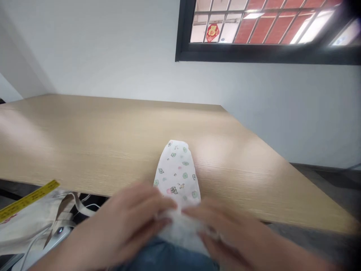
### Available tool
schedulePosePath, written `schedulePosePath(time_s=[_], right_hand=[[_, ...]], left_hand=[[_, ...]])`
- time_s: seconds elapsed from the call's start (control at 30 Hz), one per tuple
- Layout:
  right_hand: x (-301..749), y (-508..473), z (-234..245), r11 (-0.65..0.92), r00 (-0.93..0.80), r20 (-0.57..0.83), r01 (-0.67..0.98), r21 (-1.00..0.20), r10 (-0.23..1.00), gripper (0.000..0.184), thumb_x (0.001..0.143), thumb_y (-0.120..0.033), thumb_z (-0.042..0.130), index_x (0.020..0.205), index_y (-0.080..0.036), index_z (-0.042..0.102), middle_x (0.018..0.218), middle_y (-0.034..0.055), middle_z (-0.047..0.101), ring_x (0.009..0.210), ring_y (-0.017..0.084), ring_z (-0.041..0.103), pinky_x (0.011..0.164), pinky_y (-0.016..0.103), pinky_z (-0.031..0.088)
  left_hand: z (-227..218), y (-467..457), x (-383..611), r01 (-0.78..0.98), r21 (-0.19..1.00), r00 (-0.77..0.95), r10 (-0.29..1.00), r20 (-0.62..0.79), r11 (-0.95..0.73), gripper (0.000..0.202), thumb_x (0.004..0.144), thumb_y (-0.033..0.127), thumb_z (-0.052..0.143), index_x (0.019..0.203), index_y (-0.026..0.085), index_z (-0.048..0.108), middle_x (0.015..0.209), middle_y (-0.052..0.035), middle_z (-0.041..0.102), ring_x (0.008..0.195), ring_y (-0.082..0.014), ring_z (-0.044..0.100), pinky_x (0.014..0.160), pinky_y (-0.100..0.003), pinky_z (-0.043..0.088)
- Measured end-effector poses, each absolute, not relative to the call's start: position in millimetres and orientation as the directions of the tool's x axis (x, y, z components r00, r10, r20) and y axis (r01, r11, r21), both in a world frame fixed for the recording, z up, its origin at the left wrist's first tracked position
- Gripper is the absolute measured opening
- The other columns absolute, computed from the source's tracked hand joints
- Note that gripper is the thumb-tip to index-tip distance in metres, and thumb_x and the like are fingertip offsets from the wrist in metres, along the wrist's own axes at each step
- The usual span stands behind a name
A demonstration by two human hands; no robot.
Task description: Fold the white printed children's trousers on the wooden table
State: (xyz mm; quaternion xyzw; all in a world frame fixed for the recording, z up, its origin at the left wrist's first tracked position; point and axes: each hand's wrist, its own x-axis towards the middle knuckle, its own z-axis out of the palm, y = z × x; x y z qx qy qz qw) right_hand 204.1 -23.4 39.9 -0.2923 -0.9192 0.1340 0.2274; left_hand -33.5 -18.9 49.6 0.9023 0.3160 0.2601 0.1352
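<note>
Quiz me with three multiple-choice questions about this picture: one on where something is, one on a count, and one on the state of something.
1. Where does the yellow measuring tape lie?
A. In a palm
B. Across the window
C. On the cream cloth bag

2. How many hands touch the printed white cloth?
A. None
B. Two
C. Three

3. How does the cloth's end nearest the person look?
A. Gathered into soft folds
B. Cut into strips
C. Tied in a knot

Answers:
1. C: the tape lies over the bag, below the edge of the wooden table.
2. B: the left hand and the right hand both rest on it.
3. A: the cloth crumples between the hands.
</note>
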Motion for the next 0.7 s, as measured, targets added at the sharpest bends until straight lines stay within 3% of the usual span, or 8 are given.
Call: schedulePosePath(time_s=[0.13,0.27,0.37,0.43,0.53,0.63,0.7], right_hand=[[200.6,66.9,45.7,0.724,-0.582,0.431,0.580,-0.374,0.689,0.031,0.090,-0.028,0.036,0.115,-0.022,0.054,0.104,0.0061,0.060,0.094,0.021,0.056,0.076,0.032,0.048],[198.5,152.4,27.5,0.570,-0.520,0.239,0.705,-0.422,0.820,0.030,0.087,-0.020,0.038,0.107,-0.015,0.059,0.106,0.0079,0.060,0.094,0.022,0.055,0.079,0.033,0.046],[199.6,172.5,6.9,0.505,-0.482,0.154,0.803,-0.315,0.863,0.029,0.085,-0.016,0.038,0.105,-0.011,0.059,0.105,0.0118,0.058,0.097,0.024,0.053,0.083,0.035,0.044],[200.2,162.8,-1.2,0.544,-0.481,0.287,0.814,-0.204,0.828,0.033,0.084,-0.013,0.037,0.111,-0.009,0.055,0.110,0.0147,0.055,0.103,0.025,0.049,0.088,0.038,0.042],[198.5,126.3,-4.2,0.701,-0.592,0.467,0.707,-0.092,0.657,0.034,0.086,-0.014,0.034,0.114,-0.010,0.053,0.113,0.0145,0.054,0.104,0.025,0.049,0.090,0.040,0.041],[192.9,81.7,-8.4,0.826,-0.729,0.407,0.548,-0.134,0.550,0.030,0.091,-0.022,0.032,0.105,-0.014,0.057,0.106,0.0121,0.058,0.098,0.023,0.053,0.086,0.040,0.045],[188.0,56.3,-15.9,0.840,-0.771,0.337,0.520,-0.155,0.540,0.028,0.090,-0.026,0.037,0.104,-0.013,0.059,0.107,0.0120,0.058,0.103,0.025,0.051,0.091,0.043,0.042]], left_hand=[[53.7,69.3,-15.8,0.667,0.424,0.523,0.791,0.318,-0.612,0.027,0.093,0.029,0.033,0.096,0.017,0.057,0.091,-0.0017,0.060,0.080,-0.0152,0.055,0.069,-0.025,0.043],[31.6,160.3,3.9,0.734,0.414,0.513,0.839,0.181,-0.538,0.029,0.089,0.020,0.031,0.097,0.012,0.057,0.094,-0.0055,0.062,0.084,-0.0168,0.056,0.073,-0.026,0.043],[8.9,190.3,9.7,0.734,0.398,0.550,0.826,0.127,-0.550,0.029,0.087,0.017,0.033,0.093,0.011,0.061,0.093,-0.0066,0.063,0.085,-0.0176,0.057,0.075,-0.027,0.044],[1.5,187.7,9.7,0.736,0.384,0.541,0.826,0.160,-0.557,0.031,0.087,0.018,0.033,0.102,0.011,0.059,0.105,-0.0092,0.060,0.098,-0.0202,0.054,0.086,-0.031,0.041],[1.9,157.6,9.2,0.738,0.367,0.495,0.824,0.277,-0.566,0.038,0.092,0.023,0.028,0.124,0.010,0.045,0.132,-0.0112,0.042,0.123,-0.0207,0.035,0.104,-0.035,0.026],[1.5,119.3,12.4,0.599,0.411,0.640,0.719,0.269,-0.687,0.044,0.096,0.031,0.018,0.132,0.014,0.037,0.136,-0.0047,0.040,0.126,-0.0125,0.033,0.106,-0.027,0.025],[-4.4,106.5,17.2,0.470,0.416,0.800,0.575,0.174,-0.779,0.045,0.097,0.035,0.014,0.133,0.018,0.036,0.137,-0.0001,0.039,0.128,-0.0113,0.030,0.108,-0.029,0.022]])
